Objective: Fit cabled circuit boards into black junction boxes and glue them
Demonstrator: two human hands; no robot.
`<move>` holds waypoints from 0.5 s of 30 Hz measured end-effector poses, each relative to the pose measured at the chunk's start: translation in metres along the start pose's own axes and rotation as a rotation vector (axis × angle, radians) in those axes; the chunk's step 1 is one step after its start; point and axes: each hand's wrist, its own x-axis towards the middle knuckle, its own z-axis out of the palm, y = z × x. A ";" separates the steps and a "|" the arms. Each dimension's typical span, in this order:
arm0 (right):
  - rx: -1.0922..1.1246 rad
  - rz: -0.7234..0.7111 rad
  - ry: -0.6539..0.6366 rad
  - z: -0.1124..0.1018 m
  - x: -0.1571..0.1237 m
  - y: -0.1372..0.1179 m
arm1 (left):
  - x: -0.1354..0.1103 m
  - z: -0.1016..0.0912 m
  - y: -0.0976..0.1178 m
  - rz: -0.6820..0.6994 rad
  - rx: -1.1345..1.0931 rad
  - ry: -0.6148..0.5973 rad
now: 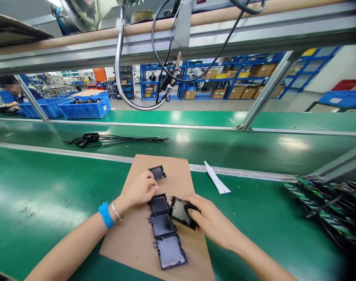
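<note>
A brown cardboard sheet lies on the green bench. On it, three black plastic housings sit in a row running toward me. My right hand is closed on another black housing, tilted beside the top of the row. My left hand, wearing a blue wristband, rests with curled fingers at the far end of the row, touching the top housing. One more black housing lies just beyond my left fingers. I cannot see whether the left fingers hold anything.
A white tube lies right of the cardboard. Black cables with connectors lie on the green conveyor belt behind. Bundled wire harnesses pile up at the right. Blue bins and a seated person are far left.
</note>
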 end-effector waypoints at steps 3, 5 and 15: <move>0.051 0.012 0.034 -0.007 -0.002 0.004 | 0.020 -0.007 -0.018 0.036 -0.042 -0.065; 0.022 0.003 0.083 -0.009 0.003 0.008 | 0.025 -0.009 -0.028 0.069 -0.071 -0.126; -0.218 -0.049 0.287 0.004 0.155 0.036 | -0.055 0.002 0.029 -0.060 0.055 -0.140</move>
